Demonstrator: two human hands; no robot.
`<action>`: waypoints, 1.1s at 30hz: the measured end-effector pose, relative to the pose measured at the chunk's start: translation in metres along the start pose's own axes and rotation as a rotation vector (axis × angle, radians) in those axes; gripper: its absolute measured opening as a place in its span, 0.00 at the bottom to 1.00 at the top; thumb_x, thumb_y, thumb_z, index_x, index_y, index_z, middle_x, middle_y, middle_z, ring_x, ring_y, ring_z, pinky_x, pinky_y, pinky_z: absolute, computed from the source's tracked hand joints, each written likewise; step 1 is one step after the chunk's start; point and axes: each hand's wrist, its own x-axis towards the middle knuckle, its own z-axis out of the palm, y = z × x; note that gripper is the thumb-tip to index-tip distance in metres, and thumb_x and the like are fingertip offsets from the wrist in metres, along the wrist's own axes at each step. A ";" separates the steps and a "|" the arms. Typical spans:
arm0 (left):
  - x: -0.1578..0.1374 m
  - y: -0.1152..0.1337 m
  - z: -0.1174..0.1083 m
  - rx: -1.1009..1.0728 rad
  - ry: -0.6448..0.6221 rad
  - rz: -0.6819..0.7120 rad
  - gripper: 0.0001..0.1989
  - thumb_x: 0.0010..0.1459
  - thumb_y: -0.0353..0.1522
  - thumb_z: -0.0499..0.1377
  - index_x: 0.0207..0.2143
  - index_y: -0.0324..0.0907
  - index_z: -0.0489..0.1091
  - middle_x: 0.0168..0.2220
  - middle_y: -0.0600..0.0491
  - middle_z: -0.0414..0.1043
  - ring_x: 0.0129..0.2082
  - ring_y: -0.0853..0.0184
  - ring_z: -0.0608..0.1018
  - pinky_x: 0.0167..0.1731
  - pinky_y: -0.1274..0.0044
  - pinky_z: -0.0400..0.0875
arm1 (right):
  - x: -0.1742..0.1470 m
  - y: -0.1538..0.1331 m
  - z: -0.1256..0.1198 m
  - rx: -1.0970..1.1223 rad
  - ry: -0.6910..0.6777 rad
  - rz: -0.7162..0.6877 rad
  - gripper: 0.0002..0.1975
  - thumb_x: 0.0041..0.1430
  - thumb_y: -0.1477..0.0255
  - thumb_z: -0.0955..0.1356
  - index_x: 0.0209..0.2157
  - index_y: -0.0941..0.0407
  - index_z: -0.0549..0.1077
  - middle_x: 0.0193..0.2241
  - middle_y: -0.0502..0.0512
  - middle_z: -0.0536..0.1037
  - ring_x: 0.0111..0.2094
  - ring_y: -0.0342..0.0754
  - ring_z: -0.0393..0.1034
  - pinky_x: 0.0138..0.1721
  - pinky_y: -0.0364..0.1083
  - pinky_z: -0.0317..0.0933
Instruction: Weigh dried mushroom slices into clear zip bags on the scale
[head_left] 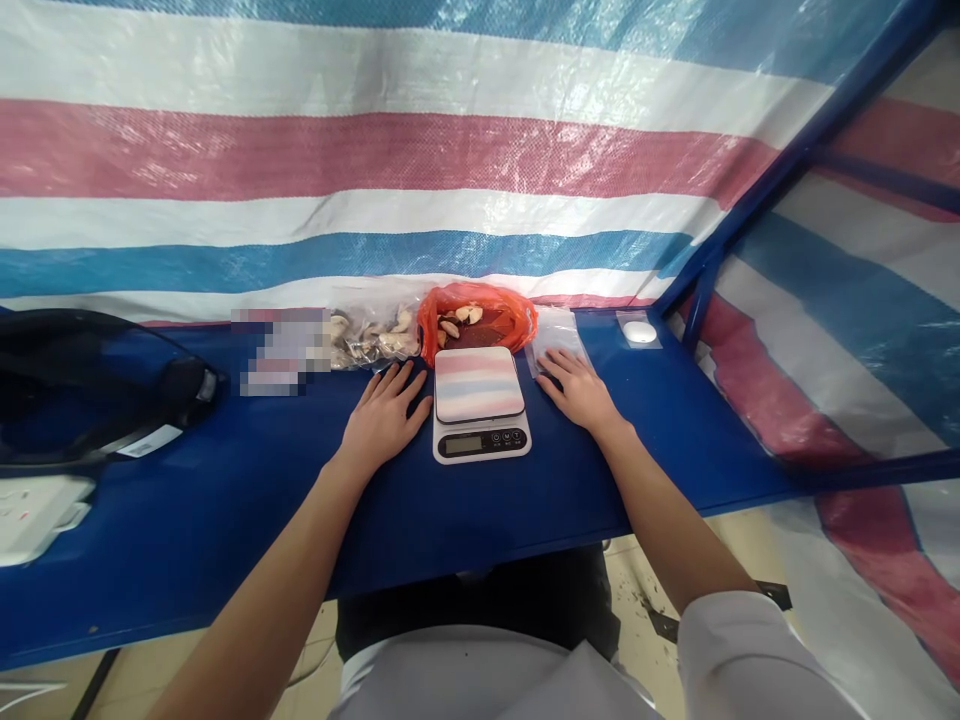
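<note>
My left hand (387, 415) lies flat on the blue table, fingers spread, just left of the digital kitchen scale (480, 402). The scale has a shiny square plate and a dark strip with a display and buttons. To its right, my right hand (577, 388) rests palm down with fingers apart, the fingertips on a clear plastic bag (559, 330). Behind the scale stands an opened orange plastic bag (525, 318) with several pale brown-edged pieces (469, 314) in it. Beyond my left fingertips lies a clear bag of dried mushroom-like pieces (375, 335).
A white oval object (640, 332) sits on a small clear packet at the right. Black headgear with a strap (187, 385) and a white power strip (41, 515) are at the left. Striped sheeting (375, 150) hangs behind the table (480, 530); a blue frame post (750, 215) rises on the right.
</note>
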 end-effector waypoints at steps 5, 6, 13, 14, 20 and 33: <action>0.000 -0.002 0.004 -0.033 0.038 0.005 0.27 0.67 0.41 0.48 0.62 0.39 0.69 0.66 0.42 0.62 0.68 0.50 0.63 0.66 0.56 0.57 | -0.002 0.000 0.001 0.012 0.010 0.000 0.21 0.69 0.64 0.63 0.59 0.54 0.73 0.62 0.58 0.71 0.66 0.59 0.61 0.68 0.60 0.53; 0.000 -0.003 0.004 -0.045 0.047 0.003 0.26 0.67 0.41 0.48 0.61 0.39 0.69 0.66 0.42 0.62 0.67 0.50 0.64 0.66 0.56 0.57 | -0.002 -0.001 0.000 0.024 0.017 0.002 0.20 0.69 0.63 0.63 0.58 0.54 0.74 0.62 0.58 0.71 0.65 0.59 0.62 0.68 0.60 0.54; 0.000 -0.004 0.006 -0.080 0.073 0.000 0.26 0.66 0.41 0.48 0.60 0.40 0.70 0.65 0.41 0.64 0.67 0.48 0.65 0.66 0.55 0.57 | 0.016 0.009 -0.017 0.136 0.059 0.098 0.21 0.69 0.59 0.62 0.58 0.49 0.74 0.61 0.53 0.73 0.64 0.55 0.64 0.61 0.56 0.66; -0.001 -0.004 0.006 -0.082 0.077 0.002 0.26 0.66 0.41 0.48 0.60 0.40 0.70 0.65 0.41 0.64 0.67 0.48 0.65 0.66 0.55 0.57 | 0.022 0.013 -0.016 0.129 0.044 0.082 0.21 0.69 0.60 0.62 0.58 0.50 0.73 0.61 0.54 0.72 0.65 0.56 0.63 0.62 0.56 0.65; -0.001 -0.006 0.007 -0.073 0.076 0.004 0.26 0.66 0.41 0.49 0.60 0.41 0.70 0.65 0.42 0.64 0.66 0.49 0.65 0.66 0.55 0.57 | 0.037 0.027 -0.001 0.067 -0.025 -0.025 0.20 0.67 0.63 0.65 0.57 0.54 0.75 0.61 0.57 0.72 0.65 0.58 0.63 0.66 0.58 0.57; 0.000 -0.005 0.006 -0.087 0.080 -0.005 0.25 0.66 0.41 0.49 0.59 0.41 0.71 0.65 0.42 0.65 0.66 0.49 0.66 0.65 0.55 0.58 | 0.028 0.027 -0.003 0.240 0.201 0.200 0.15 0.65 0.59 0.65 0.44 0.48 0.82 0.46 0.52 0.84 0.49 0.57 0.79 0.49 0.52 0.72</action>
